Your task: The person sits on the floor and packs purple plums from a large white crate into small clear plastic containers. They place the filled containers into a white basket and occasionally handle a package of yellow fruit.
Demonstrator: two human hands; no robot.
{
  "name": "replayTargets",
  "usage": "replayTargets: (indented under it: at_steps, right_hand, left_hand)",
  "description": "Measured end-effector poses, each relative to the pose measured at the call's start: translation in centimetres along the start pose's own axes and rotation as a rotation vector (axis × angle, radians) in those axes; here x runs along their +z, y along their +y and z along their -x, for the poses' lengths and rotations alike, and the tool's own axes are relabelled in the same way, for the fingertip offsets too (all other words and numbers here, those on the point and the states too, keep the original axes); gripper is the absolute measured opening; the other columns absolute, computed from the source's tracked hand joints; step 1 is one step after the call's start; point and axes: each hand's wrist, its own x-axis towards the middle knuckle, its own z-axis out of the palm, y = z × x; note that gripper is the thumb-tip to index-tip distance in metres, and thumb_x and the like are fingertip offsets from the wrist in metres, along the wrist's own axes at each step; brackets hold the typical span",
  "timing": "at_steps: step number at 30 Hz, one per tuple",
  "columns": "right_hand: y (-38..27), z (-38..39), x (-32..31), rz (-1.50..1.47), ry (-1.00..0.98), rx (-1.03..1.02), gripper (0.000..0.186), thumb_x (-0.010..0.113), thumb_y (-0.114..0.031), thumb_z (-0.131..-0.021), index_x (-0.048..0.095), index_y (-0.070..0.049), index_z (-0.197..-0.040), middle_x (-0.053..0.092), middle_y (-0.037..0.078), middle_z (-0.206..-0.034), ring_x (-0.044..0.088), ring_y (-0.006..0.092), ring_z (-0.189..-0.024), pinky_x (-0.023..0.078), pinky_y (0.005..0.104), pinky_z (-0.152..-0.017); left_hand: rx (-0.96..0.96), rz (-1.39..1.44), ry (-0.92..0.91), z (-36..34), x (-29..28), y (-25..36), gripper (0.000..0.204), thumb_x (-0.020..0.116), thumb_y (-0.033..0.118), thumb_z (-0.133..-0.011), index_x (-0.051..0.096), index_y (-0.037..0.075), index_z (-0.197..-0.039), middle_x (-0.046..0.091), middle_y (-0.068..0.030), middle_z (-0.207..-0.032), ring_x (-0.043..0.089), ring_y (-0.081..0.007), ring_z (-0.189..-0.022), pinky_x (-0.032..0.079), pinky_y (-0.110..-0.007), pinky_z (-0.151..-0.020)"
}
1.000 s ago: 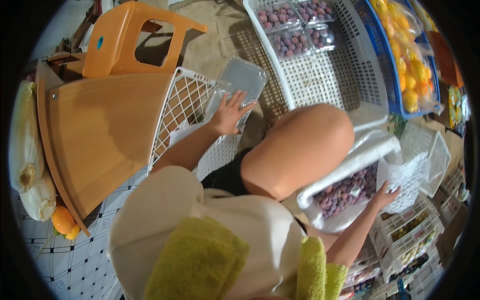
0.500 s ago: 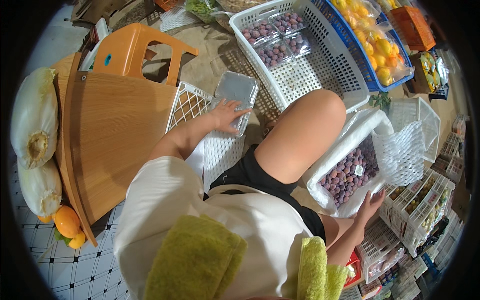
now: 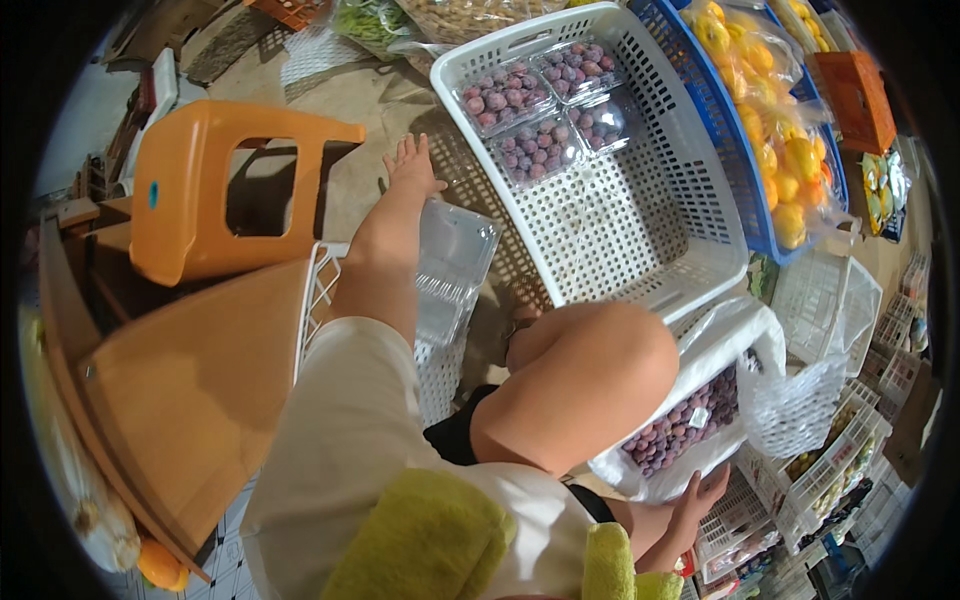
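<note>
My left hand (image 3: 412, 168) reaches forward with its fingers spread and nothing in it. It is just beyond the far end of the clear plastic clamshell boxes (image 3: 455, 255), which lie beside my forearm. To its right stands a white plastic crate (image 3: 640, 225) holding several clear boxes of plums (image 3: 507, 95) at its far end. My right hand (image 3: 697, 500) is held low at the right, empty, fingers stretched out. It is by the near edge of a white-lined box (image 3: 650, 488) of loose purple plums (image 3: 675, 430). White foam netting (image 3: 795, 405) hangs over that box's side.
An orange stool (image 3: 215, 195) and a wooden board (image 3: 195, 385) stand at the left. A blue crate (image 3: 700, 130) of bagged yellow fruit (image 3: 800, 165) adjoins the white crate. More stacked crates (image 3: 835, 455) line the right side. Bagged greens (image 3: 375, 25) lie at the far side.
My left hand has left the clamshell boxes and moved forward past them, its arm stretched out. My right hand stays near the plum box. The whole view has shifted with my body.
</note>
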Motion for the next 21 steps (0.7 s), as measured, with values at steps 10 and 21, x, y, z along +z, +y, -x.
replayTargets:
  at_steps: [10,21]
  right_hand:
    - [-4.7,-8.0,-1.3,0.523,-0.024,-0.247,0.066,0.065,-0.002,-0.083,0.040,-0.005,-0.144,0.041,0.020,-0.143,0.038,0.0389,-0.133,0.030,0.0493,-0.112]
    - [-11.2,-6.8,0.5,0.327,0.088,-0.225,0.057,0.064,0.000,-0.085,0.047,-0.007,-0.139,0.042,0.018,-0.141,0.041,0.0371,-0.132,0.034,0.0418,-0.110]
  left_hand:
    - [0.141,-0.302,-0.020,-8.6,5.5,2.6,0.065,0.052,0.035,-0.088,0.037,0.019,-0.149,0.021,-0.0114,-0.159,0.014,-0.0293,-0.149,0.010,-0.067,-0.113]
    - [0.151,0.749,0.902,5.5,-10.2,-1.6,0.092,0.085,0.014,-0.069,0.030,-0.005,-0.140,0.042,-0.0223,-0.134,0.039,-0.0335,-0.127,0.034,-0.043,-0.109]
